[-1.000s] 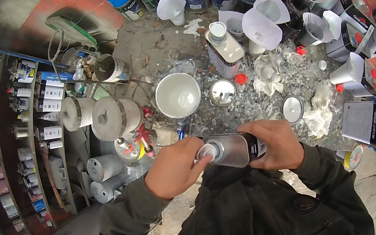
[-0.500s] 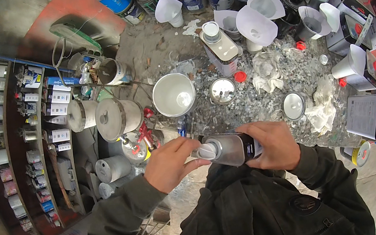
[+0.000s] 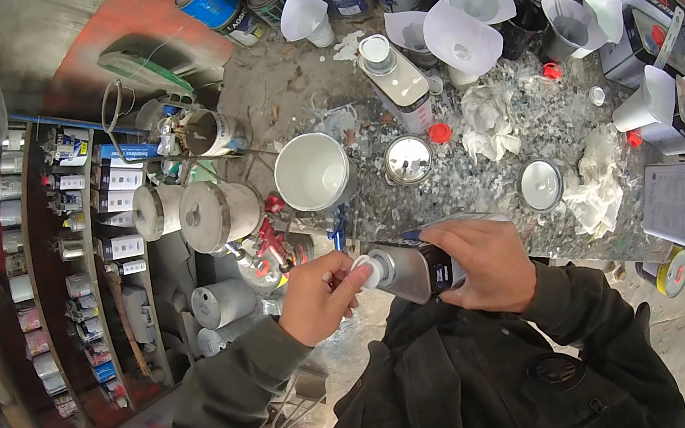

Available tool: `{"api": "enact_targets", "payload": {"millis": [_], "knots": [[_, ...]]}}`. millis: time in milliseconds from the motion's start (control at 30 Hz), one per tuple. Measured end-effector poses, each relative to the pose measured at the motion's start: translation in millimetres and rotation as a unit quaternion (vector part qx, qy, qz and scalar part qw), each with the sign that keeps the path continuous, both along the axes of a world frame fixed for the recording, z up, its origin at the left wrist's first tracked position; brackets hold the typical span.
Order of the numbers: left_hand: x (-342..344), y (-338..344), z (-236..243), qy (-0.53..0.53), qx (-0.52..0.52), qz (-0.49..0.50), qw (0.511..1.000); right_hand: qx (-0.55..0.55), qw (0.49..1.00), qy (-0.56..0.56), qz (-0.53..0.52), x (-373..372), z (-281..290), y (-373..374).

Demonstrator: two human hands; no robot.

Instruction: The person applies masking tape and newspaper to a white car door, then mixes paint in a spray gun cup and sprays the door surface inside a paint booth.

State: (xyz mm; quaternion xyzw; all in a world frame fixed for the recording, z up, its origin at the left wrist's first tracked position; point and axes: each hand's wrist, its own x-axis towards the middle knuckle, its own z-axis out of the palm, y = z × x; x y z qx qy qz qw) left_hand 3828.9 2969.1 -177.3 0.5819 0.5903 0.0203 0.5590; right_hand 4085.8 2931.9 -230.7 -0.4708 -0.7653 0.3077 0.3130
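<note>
Can [image 3: 408, 274]: lower centre of the frame, at the near edge of the bench [image 3: 470, 182], mouth toward the left.
Cap [image 3: 364, 271]: white, at the can's mouth; whether it is fully free of the neck, I cannot tell.
Left hand [image 3: 319, 299]: thumb and fingers pinched together on the cap.
Right hand [image 3: 491, 266]: clamped around the can's other end, thumb below, fingers above.
Mouth work: the step in hand looks like loosening or lifting the cap.
Next move: calls, I judge, for a firm right-hand hold and a straight, gentle pull, lest the contents spill.
Bucket [image 3: 312, 173]: white, open, centre of the frame.
Tin [image 3: 408, 160]: right of the bucket.
Red cap [image 3: 439, 134]: just beside the tin.
Rag [image 3: 594, 195]: right of centre, crumpled.
</note>
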Motion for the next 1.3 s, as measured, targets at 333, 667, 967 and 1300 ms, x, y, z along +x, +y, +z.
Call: {"api": "enact_targets", "payload": {"millis": [333,667,967,1300], "knots": [[-1.0,9.8,-0.1,0.045,0.169,-0.280,0.944,0.009,0.999,0.022,0.042,7.5,-7.4,5.9],[0.0,23.3,12.7,0.108,0.307,-0.357,0.875,-0.047,0.998,0.037,0.009,9.9,-15.8,-3.5],[-6.7,17.5,-10.3,-0.016,-0.188,0.013,0.982,0.024,0.999,-0.019,0.033,1.5,-9.3,-5.1],[1.6,14.5,-5.1,0.075,0.354,-0.437,0.823,-0.041,0.998,0.040,0.010,-0.1,-8.4,-2.9]]}}
